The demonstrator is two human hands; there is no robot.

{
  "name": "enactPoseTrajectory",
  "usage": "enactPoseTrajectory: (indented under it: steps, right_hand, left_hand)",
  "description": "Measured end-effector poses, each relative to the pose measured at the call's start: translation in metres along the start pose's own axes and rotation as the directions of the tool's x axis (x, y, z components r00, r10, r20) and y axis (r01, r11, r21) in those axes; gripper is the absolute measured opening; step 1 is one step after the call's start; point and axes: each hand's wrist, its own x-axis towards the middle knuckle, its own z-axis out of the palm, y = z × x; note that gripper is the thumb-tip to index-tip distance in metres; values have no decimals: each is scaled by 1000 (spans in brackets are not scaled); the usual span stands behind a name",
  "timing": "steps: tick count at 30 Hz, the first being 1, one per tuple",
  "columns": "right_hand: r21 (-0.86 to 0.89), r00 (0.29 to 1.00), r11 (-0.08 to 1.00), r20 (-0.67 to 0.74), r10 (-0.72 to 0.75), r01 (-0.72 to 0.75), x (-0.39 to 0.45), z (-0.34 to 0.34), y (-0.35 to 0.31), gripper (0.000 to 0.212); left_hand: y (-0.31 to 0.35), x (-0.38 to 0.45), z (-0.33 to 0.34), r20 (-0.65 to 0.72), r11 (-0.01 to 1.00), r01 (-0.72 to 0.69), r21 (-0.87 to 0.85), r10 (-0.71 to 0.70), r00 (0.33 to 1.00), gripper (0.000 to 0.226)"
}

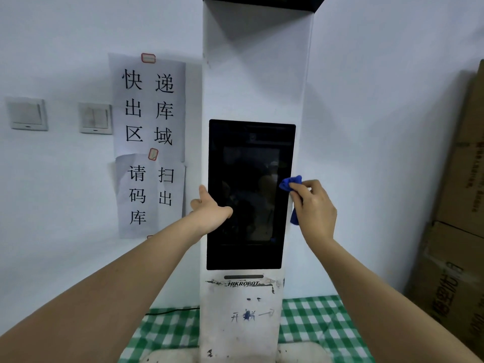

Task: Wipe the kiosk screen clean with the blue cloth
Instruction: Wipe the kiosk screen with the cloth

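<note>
The kiosk screen [248, 195] is a tall black glass panel, switched off, set upright in the front of a white column. The blue cloth [289, 184] is crumpled and touches the right edge of the screen, near its middle height.

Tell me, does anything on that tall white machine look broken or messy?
Yes. Below the dark screen, the kiosk front is scuffed: the paint round the HIKROBOT label is chipped and scratched, and blue scribbles sit lower down. The lower paper sign on the wall hangs crooked and curled.
</note>
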Motion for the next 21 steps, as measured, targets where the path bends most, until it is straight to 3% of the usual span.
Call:
enactPoseTrajectory:
  steps: [4, 12, 18, 21]
  right_hand:
    - [-23, 997, 1000, 71, -18, 20, -20, 4, 6, 22]
    - [7, 999, 1000, 30, 20, -20, -20, 6, -1, 23]
    - [-62, 982, 984, 94, -161, 167, -27, 4, 6, 18]
    - [-4, 999, 1000, 46, -8, 9, -6, -1, -1, 21]
  left_hand:
    - [-1, 1, 0, -2, 1000, -2, 5, 2, 1000, 88]
    - [-6, 3, 0, 17, 999, -4, -32, 5, 1000, 88]
    - [-12, 6, 2, -2, 998, -26, -64, 26, 1000, 87]
    - [-13, 4, 3, 24, 995, -41, -92, 43, 999, 87]
